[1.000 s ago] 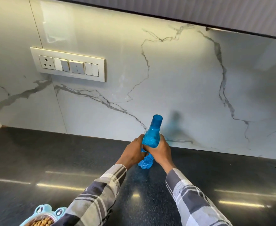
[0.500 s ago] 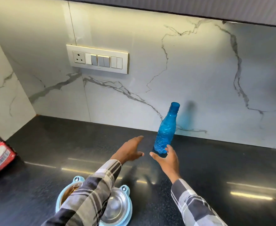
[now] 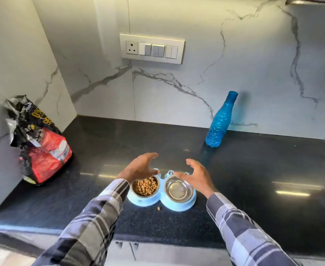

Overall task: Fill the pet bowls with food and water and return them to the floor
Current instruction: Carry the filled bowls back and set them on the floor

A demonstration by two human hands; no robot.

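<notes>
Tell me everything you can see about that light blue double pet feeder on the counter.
The pet feeder is a light blue plastic stand with two round wells joined side by side, holding two shiny metal bowls. The left bowl is full of brown kibble; whether the right bowl holds water cannot be told. Small frog-like eye bumps rise at its far edge. It sits flat on the black countertop, near the front edge. One stray kibble lies before it. Both open hands hover above, not visibly touching it.

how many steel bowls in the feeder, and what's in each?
2. The left bowl holds kibble; the right bowl looks empty or has clear water, can't tell. Both sit in the blue feeder, none hidden.
</notes>
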